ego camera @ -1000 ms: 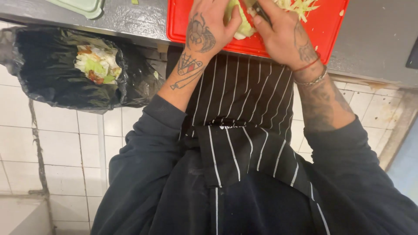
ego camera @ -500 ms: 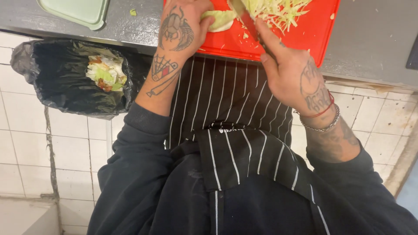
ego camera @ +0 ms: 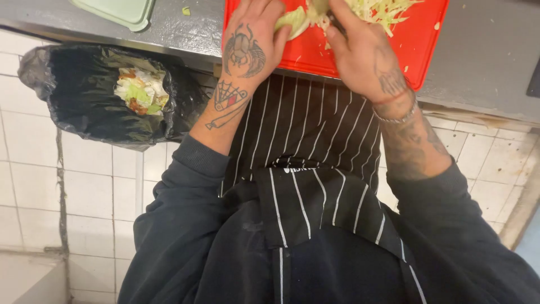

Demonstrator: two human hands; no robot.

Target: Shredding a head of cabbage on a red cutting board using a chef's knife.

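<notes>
We stand at a grey steel counter [ego camera: 478, 50] above a white-tiled floor, with a red cutting board [ego camera: 419, 42] at its near edge. Our left hand [ego camera: 247, 48] lies palm-down, fingers curled over a pale green cabbage piece [ego camera: 292, 22] on the board; which way it points we cannot tell. Our right hand [ego camera: 363, 53] is closed around something hidden, beside shredded cabbage [ego camera: 379, 10]. Left of us, a black-lined bin [ego camera: 84, 95] holds vegetable scraps [ego camera: 140, 90]. A pale green tray [ego camera: 121, 10] sits on the counter.
</notes>
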